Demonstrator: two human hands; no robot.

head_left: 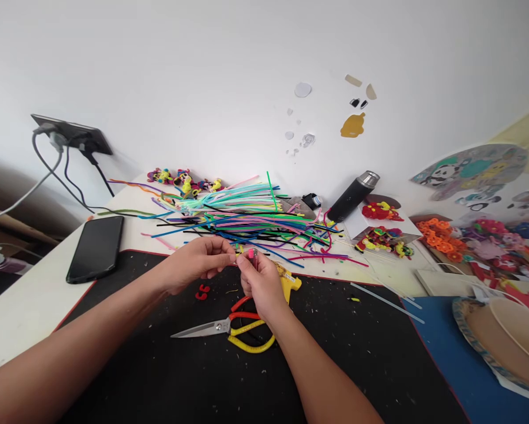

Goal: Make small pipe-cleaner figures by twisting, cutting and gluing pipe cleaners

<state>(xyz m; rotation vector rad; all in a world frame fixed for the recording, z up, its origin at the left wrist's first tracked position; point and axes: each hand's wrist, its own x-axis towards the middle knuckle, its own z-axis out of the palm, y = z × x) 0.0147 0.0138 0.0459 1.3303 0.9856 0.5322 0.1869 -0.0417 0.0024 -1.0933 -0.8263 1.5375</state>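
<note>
My right hand (266, 288) is closed around a small pink piece (252, 253), likely pipe cleaner, which pokes out between thumb and fingers. Thumb and forefinger of my left hand (205, 262) are pinched together, touching the right fingertips; whatever they grip is too small to make out. Beneath the right hand lie large scissors (202, 330) with red and yellow handles, partly covered by it. A yellow tool (292, 284), its kind unclear, shows behind that hand. Two small red curled pieces (202, 291) rest on the black mat (180, 383) below the left hand.
A heap of colourful pipe cleaners (246, 215) spreads along the wall. A black phone (95, 247) lies at left, and a black flask (352, 197) leans at the back. Fuzzy figures (383, 241) sit at right, near clear sticks (388, 302) and a round basket (476, 335).
</note>
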